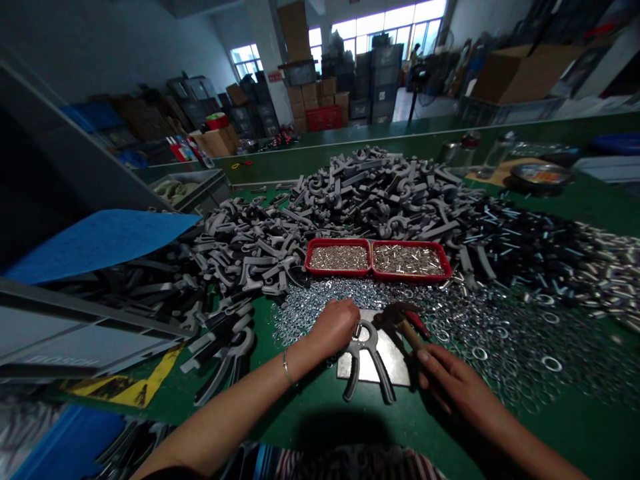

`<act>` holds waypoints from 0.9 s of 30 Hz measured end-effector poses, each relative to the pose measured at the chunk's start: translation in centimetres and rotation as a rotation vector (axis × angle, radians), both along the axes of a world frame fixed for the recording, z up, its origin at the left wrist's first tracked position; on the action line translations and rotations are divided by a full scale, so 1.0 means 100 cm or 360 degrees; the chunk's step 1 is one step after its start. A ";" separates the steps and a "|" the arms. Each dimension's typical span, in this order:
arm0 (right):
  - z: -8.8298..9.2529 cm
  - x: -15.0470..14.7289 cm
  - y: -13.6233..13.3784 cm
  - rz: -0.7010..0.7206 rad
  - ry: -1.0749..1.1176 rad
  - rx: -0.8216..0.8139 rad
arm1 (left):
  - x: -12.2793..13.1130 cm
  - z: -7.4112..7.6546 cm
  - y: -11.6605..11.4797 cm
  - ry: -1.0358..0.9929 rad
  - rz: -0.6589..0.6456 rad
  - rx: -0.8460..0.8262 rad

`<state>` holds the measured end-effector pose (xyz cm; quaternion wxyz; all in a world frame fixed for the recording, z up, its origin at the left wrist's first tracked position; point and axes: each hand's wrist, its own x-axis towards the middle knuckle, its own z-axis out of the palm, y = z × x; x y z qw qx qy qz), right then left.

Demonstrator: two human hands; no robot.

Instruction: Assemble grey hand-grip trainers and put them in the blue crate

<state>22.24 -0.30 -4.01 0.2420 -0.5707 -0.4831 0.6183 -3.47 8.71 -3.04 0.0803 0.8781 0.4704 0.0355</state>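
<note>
A grey spring clamp (pixel 367 348) with dark-edged handles lies on a metal plate (pixel 397 363), its handles toward me. My left hand (pixel 336 325) is closed at the clamp's upper left; its fingertips are mostly hidden, so what they pinch cannot be made out. In my right hand (pixel 453 380) is the wooden handle of a hammer (pixel 411 333). The hammer's dark head is above the plate's upper right, beside the clamp. Just behind the head shows a red-handled tool (pixel 419 323). Loose silvery small parts (pixel 320 300) are spread behind the plate.
Two red trays (pixel 371 272) of small metal pins stand behind the plate. Grey clamp parts (pixel 380 193) are heaped beyond them. Metal rings (pixel 520 360) and black parts (pixel 530 243) spread rightward. A grey crate (pixel 100 340) and finished-looking clamps (pixel 233 353) are at left.
</note>
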 end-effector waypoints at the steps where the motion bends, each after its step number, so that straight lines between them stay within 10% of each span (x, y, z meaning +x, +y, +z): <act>1: 0.000 0.000 0.000 -0.0001 0.0012 0.0001 | 0.002 0.000 -0.001 0.0046 -0.0040 0.0041; 7: -0.001 -0.001 0.001 -0.0001 -0.0016 0.0004 | 0.016 -0.008 -0.007 0.0317 -0.0484 0.0389; 18: 0.076 -0.006 0.023 0.0384 -0.0610 0.0783 | -0.026 0.007 -0.051 -0.0250 0.0131 0.0009; 27: 0.043 -0.021 0.053 0.0767 -0.0952 0.0787 | -0.023 -0.005 -0.055 -0.0004 0.0049 -0.0037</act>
